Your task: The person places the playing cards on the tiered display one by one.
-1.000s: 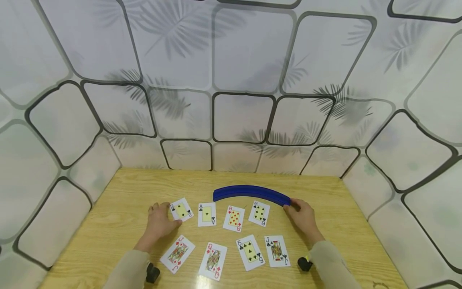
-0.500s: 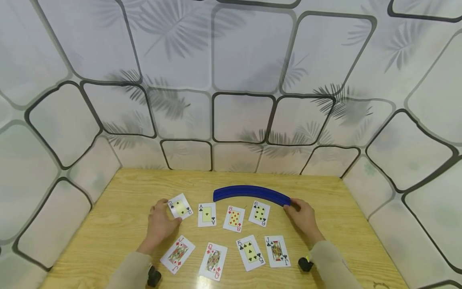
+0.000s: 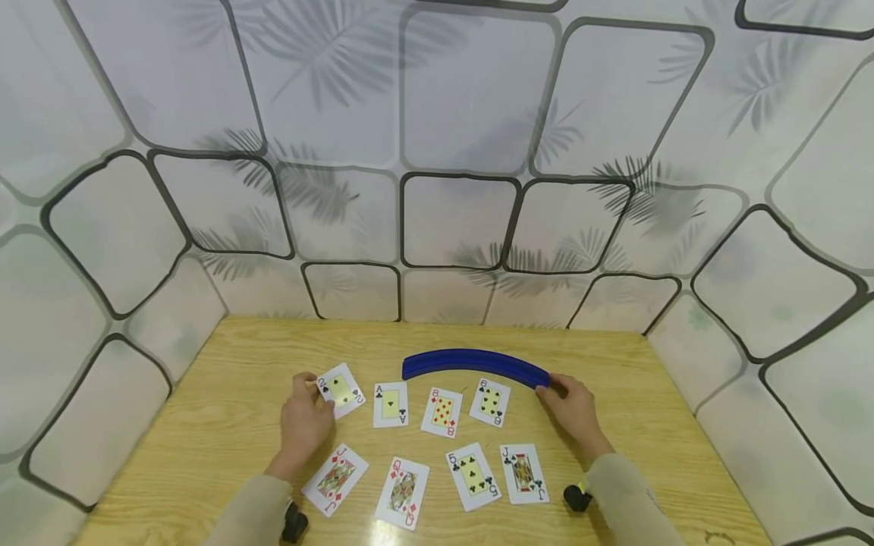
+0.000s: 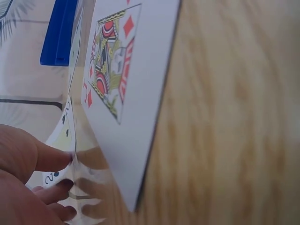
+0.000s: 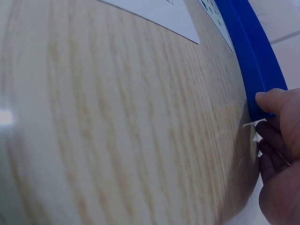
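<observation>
My left hand [image 3: 305, 415] pinches the left end of a black two playing card [image 3: 344, 390], thumb along its near left edge and a finger at its far left corner. In the left wrist view, the thumb overlaps the edge of this two [image 4: 67, 133], which stands tilted beyond the jack. To the right, my right hand [image 3: 572, 406] grips the right end of a blue curved card holder [image 3: 471, 362]. Its thumb lies on the holder [image 5: 255, 61] in the right wrist view, with the other fingers curled below the end.
Beside the two, an ace of clubs [image 3: 391, 404], an eight of diamonds [image 3: 442, 412] and a black six [image 3: 490, 402] lie face up. Nearer are a jack of diamonds [image 3: 336, 480], a queen [image 3: 403, 493], a five [image 3: 473, 476] and a black jack [image 3: 524, 474]. A patterned wall [image 3: 451, 227] rises behind the table.
The left hand's thumb has slid from the two's near corner to its left edge, and the card has shifted slightly up and left. The right hand and card holder have stayed put.
</observation>
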Demonstrator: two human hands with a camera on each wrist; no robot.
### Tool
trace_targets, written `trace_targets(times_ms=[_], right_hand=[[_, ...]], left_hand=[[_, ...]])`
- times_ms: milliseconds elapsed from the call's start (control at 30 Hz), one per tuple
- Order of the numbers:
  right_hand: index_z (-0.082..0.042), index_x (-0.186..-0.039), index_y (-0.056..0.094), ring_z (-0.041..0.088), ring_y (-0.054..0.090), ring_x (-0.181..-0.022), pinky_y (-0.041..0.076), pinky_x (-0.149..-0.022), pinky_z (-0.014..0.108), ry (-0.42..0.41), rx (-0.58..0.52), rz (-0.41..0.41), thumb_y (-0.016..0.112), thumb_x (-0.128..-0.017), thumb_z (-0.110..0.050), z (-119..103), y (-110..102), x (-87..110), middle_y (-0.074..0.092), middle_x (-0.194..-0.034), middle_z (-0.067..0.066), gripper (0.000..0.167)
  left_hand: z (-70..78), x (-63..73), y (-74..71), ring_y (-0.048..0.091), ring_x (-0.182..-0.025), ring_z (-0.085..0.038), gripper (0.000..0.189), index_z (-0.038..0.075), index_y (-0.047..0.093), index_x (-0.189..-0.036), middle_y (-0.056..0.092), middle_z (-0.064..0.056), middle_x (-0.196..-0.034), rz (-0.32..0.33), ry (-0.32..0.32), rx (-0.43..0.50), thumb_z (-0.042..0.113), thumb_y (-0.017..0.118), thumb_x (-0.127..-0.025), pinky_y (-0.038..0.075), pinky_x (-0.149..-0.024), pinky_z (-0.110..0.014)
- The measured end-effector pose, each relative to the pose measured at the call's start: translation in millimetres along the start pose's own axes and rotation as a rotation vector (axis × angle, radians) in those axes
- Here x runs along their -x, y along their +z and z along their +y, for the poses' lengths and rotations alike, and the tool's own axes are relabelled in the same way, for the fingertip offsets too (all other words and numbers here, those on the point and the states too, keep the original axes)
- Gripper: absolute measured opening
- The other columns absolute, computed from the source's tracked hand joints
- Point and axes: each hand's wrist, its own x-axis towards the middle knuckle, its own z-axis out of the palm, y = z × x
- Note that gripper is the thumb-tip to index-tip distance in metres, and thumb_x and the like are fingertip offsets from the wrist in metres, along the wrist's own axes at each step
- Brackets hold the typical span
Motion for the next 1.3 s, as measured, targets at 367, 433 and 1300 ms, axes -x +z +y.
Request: trace_targets(times_ms=[367,433,1300], right_hand=[[0.01,-0.139,0.06,0.051,0.053,-0.138,0.04,-0.119,0.062,-0.017,0.008,0.024,0.072,-0.101,-0.021,-3.4,0.7,1.9,0.061,-0.142,0.034,0.05],[0.01,-0.138,0.061,0.051,0.053,-0.137,0.041,-0.118,0.062,-0.024,0.005,0.028,0.072,-0.101,-0.02,-2.8,0.5,2.3,0.061,-0.14,0.034,0.049],[0.008,-0.133,0.065,0.049,0.058,-0.131,0.046,-0.113,0.062,-0.098,-0.021,0.135,0.076,-0.096,-0.016,3.5,10.6,5.8,0.066,-0.134,0.031,0.046]], left_hand=[[1.6,-4.7,-0.4,0.074,-0.111,-0.043,0.04,-0.003,0.05,-0.135,0.076,-0.027,-0.116,-0.001,0.008,0.172,-0.002,0.065,-0.097,0.06,-0.096,-0.049],[3.7,-6.2,-1.3,0.074,-0.111,-0.044,0.038,-0.005,0.054,-0.133,0.075,-0.029,-0.115,-0.004,0.005,0.23,-0.004,0.065,-0.097,0.063,-0.093,-0.04],[64.5,-26.1,29.6,0.072,-0.11,-0.04,0.024,-0.009,0.067,-0.121,0.073,-0.027,-0.114,-0.032,0.166,0.378,-0.006,0.066,-0.097,0.06,-0.087,-0.021]])
